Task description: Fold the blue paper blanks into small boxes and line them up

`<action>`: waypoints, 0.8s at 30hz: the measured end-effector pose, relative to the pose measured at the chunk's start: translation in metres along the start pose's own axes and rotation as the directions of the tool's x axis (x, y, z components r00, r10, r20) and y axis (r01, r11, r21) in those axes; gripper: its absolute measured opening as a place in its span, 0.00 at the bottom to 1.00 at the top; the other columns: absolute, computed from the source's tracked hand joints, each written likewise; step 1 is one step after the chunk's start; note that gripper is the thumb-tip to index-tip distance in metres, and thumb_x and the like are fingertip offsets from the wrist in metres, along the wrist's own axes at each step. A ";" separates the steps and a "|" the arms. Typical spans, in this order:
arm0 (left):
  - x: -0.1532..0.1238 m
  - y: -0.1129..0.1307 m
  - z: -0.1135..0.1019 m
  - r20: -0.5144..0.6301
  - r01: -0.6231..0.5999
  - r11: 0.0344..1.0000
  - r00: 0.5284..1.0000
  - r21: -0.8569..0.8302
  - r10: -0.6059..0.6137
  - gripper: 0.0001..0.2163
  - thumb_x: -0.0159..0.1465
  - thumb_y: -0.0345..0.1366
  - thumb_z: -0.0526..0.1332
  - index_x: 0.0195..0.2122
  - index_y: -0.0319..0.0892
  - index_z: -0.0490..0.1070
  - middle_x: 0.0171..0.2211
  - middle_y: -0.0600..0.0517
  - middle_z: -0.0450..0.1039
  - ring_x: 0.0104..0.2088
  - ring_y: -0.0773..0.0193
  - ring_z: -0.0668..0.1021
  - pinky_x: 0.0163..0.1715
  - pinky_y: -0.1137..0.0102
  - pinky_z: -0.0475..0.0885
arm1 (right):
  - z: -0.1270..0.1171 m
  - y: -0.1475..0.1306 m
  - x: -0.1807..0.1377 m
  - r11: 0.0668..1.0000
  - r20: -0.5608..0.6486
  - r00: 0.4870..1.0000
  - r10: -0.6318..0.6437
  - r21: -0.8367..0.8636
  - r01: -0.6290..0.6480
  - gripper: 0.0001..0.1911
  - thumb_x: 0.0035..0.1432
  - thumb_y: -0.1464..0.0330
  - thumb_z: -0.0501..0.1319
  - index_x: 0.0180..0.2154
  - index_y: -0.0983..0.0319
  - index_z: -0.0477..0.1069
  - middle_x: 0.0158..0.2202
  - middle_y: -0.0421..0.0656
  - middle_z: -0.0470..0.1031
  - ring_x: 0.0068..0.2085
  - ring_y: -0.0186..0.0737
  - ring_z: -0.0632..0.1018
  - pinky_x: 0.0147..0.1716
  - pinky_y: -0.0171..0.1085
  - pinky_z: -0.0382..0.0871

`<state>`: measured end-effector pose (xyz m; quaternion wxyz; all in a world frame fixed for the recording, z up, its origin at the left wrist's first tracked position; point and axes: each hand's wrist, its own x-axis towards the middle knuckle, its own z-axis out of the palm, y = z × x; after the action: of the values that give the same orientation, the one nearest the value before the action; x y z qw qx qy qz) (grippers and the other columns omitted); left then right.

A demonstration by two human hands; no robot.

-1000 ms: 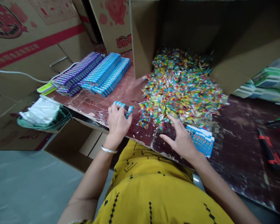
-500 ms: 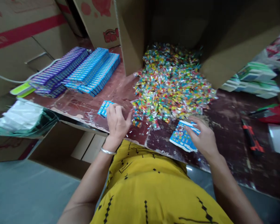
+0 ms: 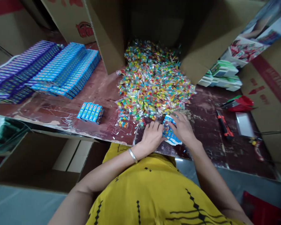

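Note:
A small stack of flat blue printed cartons [image 3: 172, 137] lies fanned out near the table's front edge. My right hand [image 3: 184, 129] grips its right side, the thumb over the printed face. From the left, my left hand [image 3: 153, 134] has its fingers curled onto the stack's left edge, with the thumb low by the cartons; its fingertips are partly hidden. Further left, a short row of filled blue boxes [image 3: 90, 112] stands on the table. Just beyond my hands spreads a heap of small clear bags of coloured candy [image 3: 152, 84].
Long rows of blue boxes [image 3: 61, 68] and purple boxes [image 3: 21, 68] stand at the left. A large cardboard box [image 3: 105, 34] surrounds the heap's back. At right lie a red-and-black cutter [image 3: 224, 125] and green-white packs [image 3: 222, 73]. An open carton [image 3: 35, 159] sits below the table edge.
My left hand has left the short row of blue boxes and come right to the flat cartons. My right hand has stayed at the stack. The view has turned to the right.

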<state>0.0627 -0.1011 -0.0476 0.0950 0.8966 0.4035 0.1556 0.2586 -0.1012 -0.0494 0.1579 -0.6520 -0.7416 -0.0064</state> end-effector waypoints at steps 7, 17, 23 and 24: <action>-0.003 0.001 -0.003 0.005 0.061 0.997 0.998 -0.056 -0.061 0.23 0.58 0.47 0.66 0.48 0.37 0.64 0.44 0.43 0.68 0.47 0.49 0.71 0.45 0.57 0.69 | -0.021 -0.011 0.005 0.970 -0.303 0.946 0.119 0.238 -0.045 0.08 0.61 0.64 0.60 0.39 0.59 0.77 0.48 0.48 0.75 0.52 0.50 0.71 0.52 0.50 0.67; -0.008 -0.004 -0.040 -0.176 0.024 0.897 0.978 -0.442 -0.113 0.31 0.64 0.46 0.59 0.64 0.41 0.50 0.54 0.40 0.65 0.55 0.51 0.70 0.53 0.57 0.68 | -0.034 -0.071 0.007 0.307 0.050 0.892 0.450 0.929 -0.207 0.10 0.57 0.60 0.64 0.31 0.60 0.69 0.24 0.36 0.67 0.23 0.32 0.67 0.21 0.32 0.62; -0.027 -0.015 -0.061 -0.046 0.045 0.817 0.995 -0.575 -0.088 0.36 0.60 0.48 0.64 0.65 0.44 0.51 0.56 0.42 0.65 0.56 0.52 0.70 0.55 0.57 0.68 | -0.029 -0.081 0.008 0.312 -0.001 0.883 0.469 0.936 -0.164 0.09 0.56 0.63 0.65 0.28 0.61 0.70 0.23 0.36 0.66 0.25 0.31 0.65 0.25 0.32 0.60; -0.030 -0.015 -0.062 -0.046 0.056 0.825 0.994 -0.562 -0.099 0.34 0.62 0.46 0.63 0.66 0.43 0.51 0.56 0.41 0.65 0.57 0.51 0.69 0.56 0.56 0.67 | -0.029 -0.082 0.008 0.309 0.007 0.886 0.465 0.936 -0.169 0.10 0.56 0.63 0.65 0.28 0.61 0.70 0.23 0.36 0.66 0.24 0.31 0.65 0.24 0.32 0.60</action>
<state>0.0116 -0.1110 -0.0002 0.3446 0.8061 0.3795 0.2957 0.1847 -0.1120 -0.0035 0.5868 -0.5794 -0.4448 0.3494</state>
